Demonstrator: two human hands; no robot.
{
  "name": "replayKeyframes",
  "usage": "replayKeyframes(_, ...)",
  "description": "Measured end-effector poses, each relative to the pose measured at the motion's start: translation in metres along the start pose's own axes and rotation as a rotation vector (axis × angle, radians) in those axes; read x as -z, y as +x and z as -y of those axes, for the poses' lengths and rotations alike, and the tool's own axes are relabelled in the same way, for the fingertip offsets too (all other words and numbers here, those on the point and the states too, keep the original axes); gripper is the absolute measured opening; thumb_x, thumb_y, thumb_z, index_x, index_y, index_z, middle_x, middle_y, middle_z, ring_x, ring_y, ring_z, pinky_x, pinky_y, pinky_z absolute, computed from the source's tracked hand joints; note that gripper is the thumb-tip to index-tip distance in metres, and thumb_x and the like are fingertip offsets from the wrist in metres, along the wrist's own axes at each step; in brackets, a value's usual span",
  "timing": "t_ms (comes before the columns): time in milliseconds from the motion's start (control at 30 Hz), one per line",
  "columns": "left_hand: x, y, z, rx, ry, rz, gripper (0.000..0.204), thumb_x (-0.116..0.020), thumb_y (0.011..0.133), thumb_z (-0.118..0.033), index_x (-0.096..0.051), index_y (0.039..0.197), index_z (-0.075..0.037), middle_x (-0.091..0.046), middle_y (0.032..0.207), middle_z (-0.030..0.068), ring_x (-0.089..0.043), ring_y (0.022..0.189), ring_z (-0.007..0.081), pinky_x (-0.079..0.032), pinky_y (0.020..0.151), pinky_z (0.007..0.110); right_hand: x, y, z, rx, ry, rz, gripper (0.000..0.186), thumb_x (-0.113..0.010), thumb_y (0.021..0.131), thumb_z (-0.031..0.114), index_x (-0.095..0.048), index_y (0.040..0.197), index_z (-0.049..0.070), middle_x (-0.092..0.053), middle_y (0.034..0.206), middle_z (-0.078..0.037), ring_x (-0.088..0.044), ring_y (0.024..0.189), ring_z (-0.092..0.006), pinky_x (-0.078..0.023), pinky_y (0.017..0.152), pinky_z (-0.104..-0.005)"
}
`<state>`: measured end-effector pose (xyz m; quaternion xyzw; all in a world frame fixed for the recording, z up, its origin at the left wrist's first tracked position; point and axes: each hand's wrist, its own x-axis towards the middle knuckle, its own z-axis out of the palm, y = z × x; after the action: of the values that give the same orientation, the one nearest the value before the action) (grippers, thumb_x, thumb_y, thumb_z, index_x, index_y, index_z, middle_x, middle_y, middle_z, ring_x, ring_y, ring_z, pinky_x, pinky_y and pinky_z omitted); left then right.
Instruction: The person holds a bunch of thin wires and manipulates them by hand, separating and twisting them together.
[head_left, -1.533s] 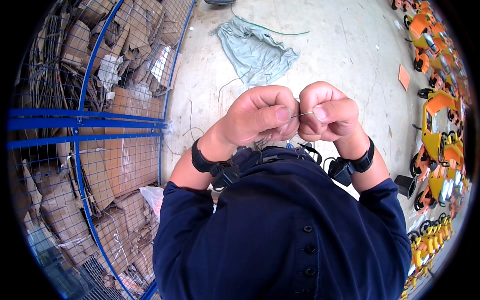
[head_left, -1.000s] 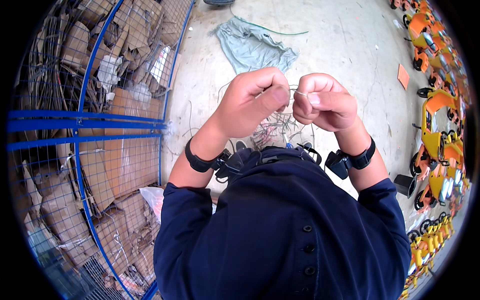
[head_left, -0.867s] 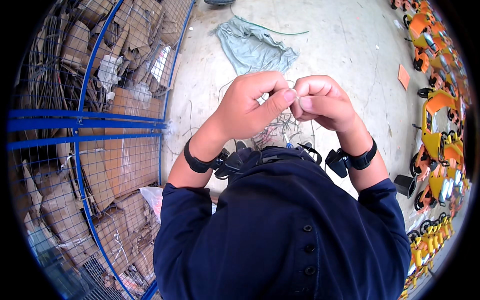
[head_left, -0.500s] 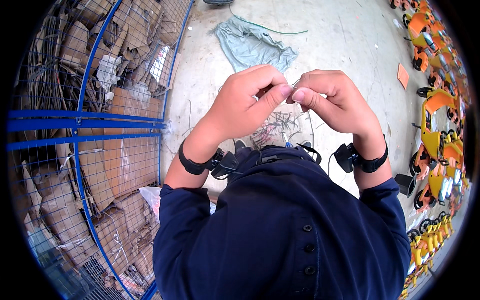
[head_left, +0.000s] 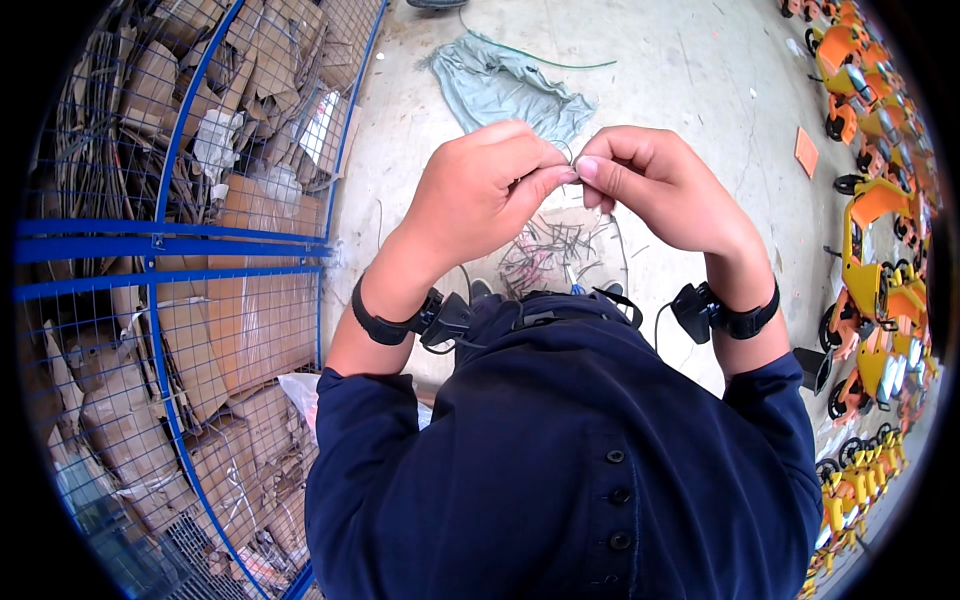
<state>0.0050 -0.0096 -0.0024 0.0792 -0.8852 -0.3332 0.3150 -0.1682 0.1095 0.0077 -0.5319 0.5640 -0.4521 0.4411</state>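
Observation:
My left hand (head_left: 485, 195) and my right hand (head_left: 665, 195) meet in front of me, thumbs and forefingers pinched at the tips on a thin wire (head_left: 568, 154). The wire rises in a small loop between the fingertips; its ends are hard to make out. Each wrist wears a black strap with a small black device. On the floor below my hands lies a loose pile of short dark and reddish wires (head_left: 545, 250), near my shoes. Beyond it is a crumpled pale green-grey sack (head_left: 510, 85) with a long green cord (head_left: 585, 65) beside it.
A blue mesh cage (head_left: 150, 240) full of flattened cardboard (head_left: 260, 330) stands on my left, a plastic bag (head_left: 300, 395) by its base. Rows of yellow and orange small wheeled vehicles (head_left: 860, 250) line the right. An orange flat piece (head_left: 807, 152) lies on the concrete floor (head_left: 710, 70).
Both hands have risen a little toward the sack, still pinched on the wire. My right hand has turned and its forearm shifted right, uncovering more of the wire pile.

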Motion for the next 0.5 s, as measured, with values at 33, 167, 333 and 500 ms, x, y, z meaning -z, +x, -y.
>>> replayKeyframes(33,-0.001,-0.001,0.001,0.004,0.0,0.009,0.004,-0.069,0.08,-0.009,-0.068,0.081,-0.006,-0.058,0.068,0.007,-0.053,0.056,0.0222,-0.042,0.051,0.029,0.002,0.0,0.005,-0.065,-0.011,0.037,0.021,-0.054,0.096,0.019,-0.063,0.089,0.002,-0.055,0.067,0.002,-0.045,0.061,-0.0042,-0.038,0.054,-0.022)
replayKeyframes(167,0.002,-0.001,0.0,0.043,-0.098,0.108,0.005,-0.069,0.082,-0.006,-0.067,0.081,-0.002,-0.056,0.067,0.0044,-0.049,0.055,0.0105,-0.038,0.05,0.026,0.005,0.002,0.001,-0.121,-0.016,0.11,0.018,-0.053,0.096,0.016,-0.062,0.09,0.002,-0.055,0.072,0.003,-0.044,0.065,-0.0038,-0.038,0.057,-0.0215)
replayKeyframes(333,0.006,-0.004,0.008,0.315,-0.618,0.206,0.013,-0.064,0.089,-0.011,-0.065,0.081,0.0,-0.058,0.069,0.0016,-0.053,0.061,0.007,-0.042,0.052,0.024,-0.005,-0.002,0.002,0.005,0.094,0.095,0.015,-0.053,0.096,0.014,-0.061,0.092,0.001,-0.055,0.076,0.004,-0.043,0.068,-0.0034,-0.038,0.059,-0.0206)
replayKeyframes(500,0.007,-0.008,0.009,0.395,-1.15,0.259,0.013,-0.061,0.091,-0.01,-0.063,0.085,0.002,-0.06,0.076,0.0044,-0.057,0.065,0.0087,-0.047,0.057,0.023,-0.011,-0.005,0.002,0.048,0.486,0.169,0.015,-0.053,0.096,0.014,-0.06,0.093,0.0,-0.056,0.078,0.002,-0.043,0.067,-0.0046,-0.038,0.06,-0.0218)
